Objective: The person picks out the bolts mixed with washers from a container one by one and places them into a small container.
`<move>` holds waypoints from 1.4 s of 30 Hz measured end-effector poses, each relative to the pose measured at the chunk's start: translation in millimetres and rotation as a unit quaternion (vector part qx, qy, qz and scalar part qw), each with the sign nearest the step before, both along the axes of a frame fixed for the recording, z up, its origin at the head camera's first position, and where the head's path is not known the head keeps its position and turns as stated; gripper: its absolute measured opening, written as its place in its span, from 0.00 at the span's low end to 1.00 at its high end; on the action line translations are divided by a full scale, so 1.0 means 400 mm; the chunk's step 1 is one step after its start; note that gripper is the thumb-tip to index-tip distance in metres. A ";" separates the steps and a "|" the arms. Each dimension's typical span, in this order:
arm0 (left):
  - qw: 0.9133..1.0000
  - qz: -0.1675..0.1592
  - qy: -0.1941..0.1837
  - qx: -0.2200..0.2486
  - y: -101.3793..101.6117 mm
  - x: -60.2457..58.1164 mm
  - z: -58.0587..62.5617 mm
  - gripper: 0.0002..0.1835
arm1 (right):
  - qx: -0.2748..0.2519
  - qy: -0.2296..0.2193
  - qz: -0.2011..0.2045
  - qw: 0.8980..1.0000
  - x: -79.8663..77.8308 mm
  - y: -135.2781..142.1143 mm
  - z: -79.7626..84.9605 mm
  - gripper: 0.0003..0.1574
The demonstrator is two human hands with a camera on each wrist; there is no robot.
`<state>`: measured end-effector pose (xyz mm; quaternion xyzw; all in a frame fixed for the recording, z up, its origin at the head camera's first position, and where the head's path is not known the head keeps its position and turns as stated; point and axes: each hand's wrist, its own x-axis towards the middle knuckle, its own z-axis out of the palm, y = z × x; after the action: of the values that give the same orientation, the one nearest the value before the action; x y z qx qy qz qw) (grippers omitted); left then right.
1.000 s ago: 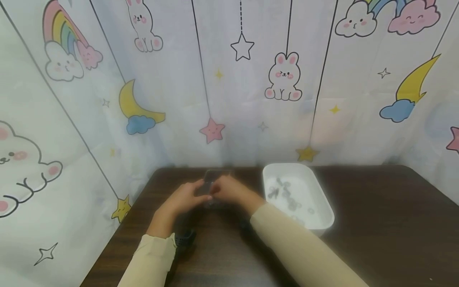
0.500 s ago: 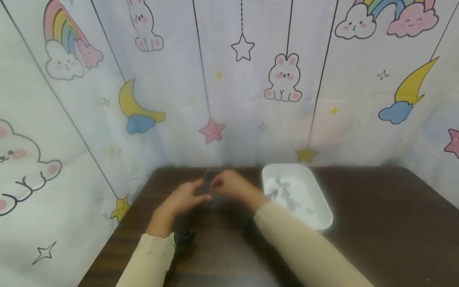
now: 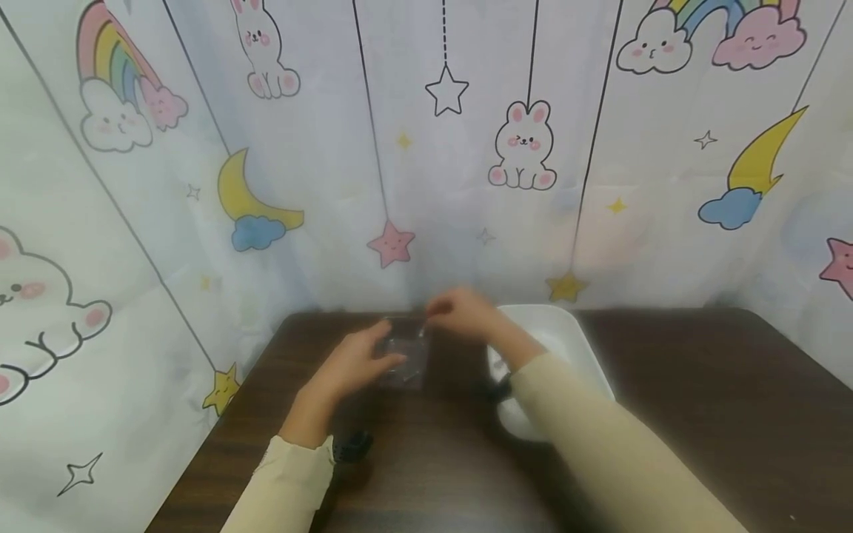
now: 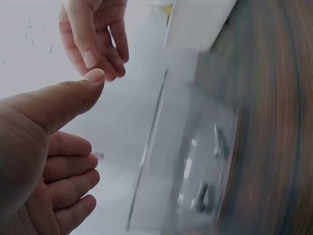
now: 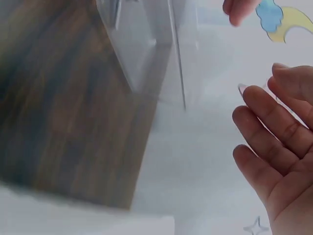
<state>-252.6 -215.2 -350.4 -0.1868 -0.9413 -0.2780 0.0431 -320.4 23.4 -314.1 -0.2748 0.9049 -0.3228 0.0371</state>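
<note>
A clear plastic box [image 3: 408, 363] stands on the dark table, its contents faint in the head view. In the left wrist view, several small grey metal-looking pieces [image 4: 203, 197] lie at the bottom of the box [image 4: 161, 142]. My left hand [image 3: 356, 363] is at the box's left side, thumb and fingers spread apart, holding nothing. Above the box's right edge hovers my right hand [image 3: 466, 314], its fingers loosely bent. The right wrist view shows this hand [image 5: 279, 132] with nothing in its fingers, beside the clear box wall [image 5: 176, 58].
A white tub [image 3: 593, 355] stands to the right of the box, partly covered by the right forearm. Small grey pieces [image 3: 500, 364] show inside it. Behind the wooden table [image 3: 700, 385] hangs a pale curtain [image 3: 453, 185] printed with cartoons.
My right hand has lifted out from over the box and moved right, toward the white tub. The left hand has stayed at the box, shifting slightly. More of the box now shows.
</note>
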 end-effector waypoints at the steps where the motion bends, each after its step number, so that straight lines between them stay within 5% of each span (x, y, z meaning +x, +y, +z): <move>1: 1.000 -0.006 0.008 -0.002 0.011 0.003 0.003 0.38 | -0.001 -0.001 -0.003 1.000 -0.001 0.012 0.005 0.17; 11: 0.994 -0.080 0.069 -0.008 0.129 0.048 0.000 0.38 | -0.017 -0.002 -0.015 1.000 -0.023 0.108 0.024 0.20; 17: 0.992 -0.122 0.042 0.003 0.189 0.066 -0.014 0.39 | -0.011 0.000 -0.036 0.999 -0.031 0.157 0.016 0.20; 26: 0.987 -0.156 0.032 -0.013 0.260 0.074 -0.046 0.41 | -0.023 -0.060 -0.039 0.997 -0.053 0.234 -0.031 0.16; 34: 0.985 -0.170 0.036 -0.005 0.298 0.077 -0.060 0.41 | 0.069 -0.113 -0.076 0.988 -0.065 0.281 -0.068 0.21; 42: 0.987 -0.158 0.028 -0.033 0.317 0.086 -0.071 0.42 | 0.167 -0.114 -0.074 0.976 -0.075 0.296 -0.091 0.29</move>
<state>-218.1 -88.5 -378.9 -0.3421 -0.9071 -0.2446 0.0192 -350.3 141.9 -350.5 -0.1587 0.9536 -0.1982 0.1620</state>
